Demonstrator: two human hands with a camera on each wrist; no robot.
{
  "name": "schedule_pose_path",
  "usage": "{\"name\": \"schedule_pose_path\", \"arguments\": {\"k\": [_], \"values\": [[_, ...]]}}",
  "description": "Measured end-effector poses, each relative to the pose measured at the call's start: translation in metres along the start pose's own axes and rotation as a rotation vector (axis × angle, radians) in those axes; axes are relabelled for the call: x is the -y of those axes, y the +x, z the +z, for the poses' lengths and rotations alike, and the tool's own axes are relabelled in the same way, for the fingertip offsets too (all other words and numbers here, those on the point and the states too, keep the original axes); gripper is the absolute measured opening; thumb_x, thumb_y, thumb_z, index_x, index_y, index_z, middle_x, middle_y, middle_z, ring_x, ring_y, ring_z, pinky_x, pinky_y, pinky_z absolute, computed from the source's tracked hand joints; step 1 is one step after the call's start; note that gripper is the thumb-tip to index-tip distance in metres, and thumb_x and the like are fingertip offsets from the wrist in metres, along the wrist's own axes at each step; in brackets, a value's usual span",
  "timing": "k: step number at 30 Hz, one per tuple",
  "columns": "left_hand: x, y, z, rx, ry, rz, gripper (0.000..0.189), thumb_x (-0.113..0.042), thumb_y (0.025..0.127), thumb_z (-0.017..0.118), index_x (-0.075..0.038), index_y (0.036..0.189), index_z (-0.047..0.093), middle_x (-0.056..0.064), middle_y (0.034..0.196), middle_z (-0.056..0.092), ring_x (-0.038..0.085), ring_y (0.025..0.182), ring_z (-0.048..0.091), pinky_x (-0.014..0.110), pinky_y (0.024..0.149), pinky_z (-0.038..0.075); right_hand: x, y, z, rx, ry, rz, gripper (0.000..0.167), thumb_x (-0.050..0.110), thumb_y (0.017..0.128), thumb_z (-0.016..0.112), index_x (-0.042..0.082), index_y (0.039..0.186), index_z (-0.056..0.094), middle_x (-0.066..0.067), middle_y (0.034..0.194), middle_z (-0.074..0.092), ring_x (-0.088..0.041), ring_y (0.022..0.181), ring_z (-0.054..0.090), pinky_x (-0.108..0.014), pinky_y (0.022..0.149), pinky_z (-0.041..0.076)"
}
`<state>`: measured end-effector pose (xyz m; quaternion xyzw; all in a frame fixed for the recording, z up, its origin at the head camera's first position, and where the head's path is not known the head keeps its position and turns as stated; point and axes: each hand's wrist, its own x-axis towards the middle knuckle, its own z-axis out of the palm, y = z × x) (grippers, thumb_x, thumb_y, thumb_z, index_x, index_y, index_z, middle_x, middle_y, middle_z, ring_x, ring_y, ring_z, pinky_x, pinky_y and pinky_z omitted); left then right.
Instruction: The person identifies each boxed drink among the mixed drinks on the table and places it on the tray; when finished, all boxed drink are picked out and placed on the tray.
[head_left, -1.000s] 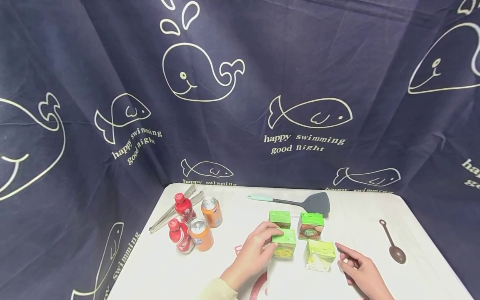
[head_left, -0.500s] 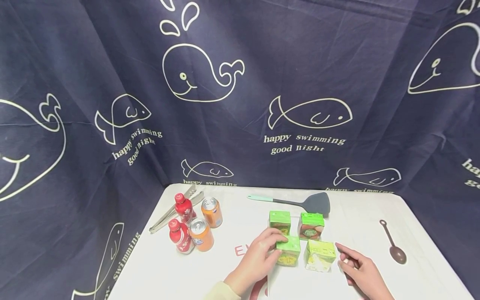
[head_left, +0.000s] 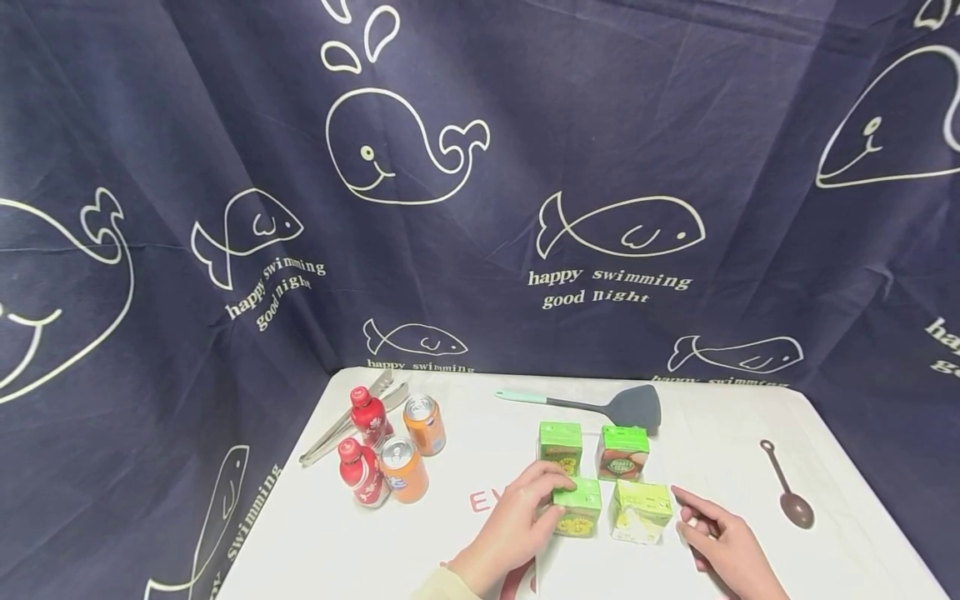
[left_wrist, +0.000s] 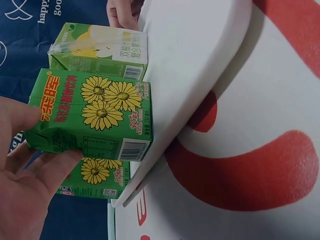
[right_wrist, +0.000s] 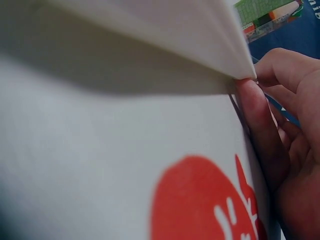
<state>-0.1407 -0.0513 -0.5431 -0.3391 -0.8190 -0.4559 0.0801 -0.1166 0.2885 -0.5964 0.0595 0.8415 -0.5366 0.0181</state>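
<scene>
My left hand (head_left: pixel 517 517) grips a green drink carton (head_left: pixel 577 508) printed with yellow flowers, thumb and fingers around it in the left wrist view. The carton is at the front left of a white board (left_wrist: pixel 185 45). Behind it stands a second green flower carton (head_left: pixel 560 442), partly covered by my fingers. A brown-and-green carton (head_left: pixel 622 454) is at the back right, and a pale yellow-green carton (head_left: pixel 641 510) at the front right. My right hand (head_left: pixel 723 542) pinches the right edge of the board, which is close up in the right wrist view (right_wrist: pixel 150 30).
Two red bottles (head_left: pixel 367 417) and two orange cans (head_left: pixel 403 471) stand at the left, with metal tongs (head_left: pixel 330 437) behind them. A spatula (head_left: pixel 630 408) lies at the back. At the right is a brown spoon (head_left: pixel 795 508) on the white table (head_left: pixel 450 550).
My left hand has moved the green flower carton toward me and slightly right, uncovering more of the carton behind. My right hand has stayed at the board's edge.
</scene>
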Motion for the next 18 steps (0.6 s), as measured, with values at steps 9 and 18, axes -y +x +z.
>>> {"name": "schedule_pose_path", "arguments": {"k": [9,18], "values": [[0.001,-0.0003,-0.0001,0.001,-0.028,-0.03,0.033,-0.005,0.095,0.066,-0.017,0.126,0.068,0.0,0.134,0.06,0.011,0.125,0.059,0.025,0.102,0.052,-0.0015,0.0018,0.0006,-0.001,-0.002,-0.019,0.051,0.005,0.094,0.072,-0.002,0.144,0.059,-0.009,0.099,0.06,-0.016,0.058,0.055,-0.033,0.046,0.055],[0.0001,-0.0009,-0.0028,0.017,0.026,-0.007,0.033,-0.009,0.097,0.066,-0.019,0.128,0.068,0.0,0.136,0.06,0.011,0.127,0.058,0.028,0.105,0.05,0.0001,0.0006,-0.0014,0.003,-0.042,-0.026,0.052,0.005,0.095,0.073,-0.004,0.143,0.059,-0.007,0.098,0.06,-0.016,0.058,0.055,-0.032,0.046,0.054]]}}
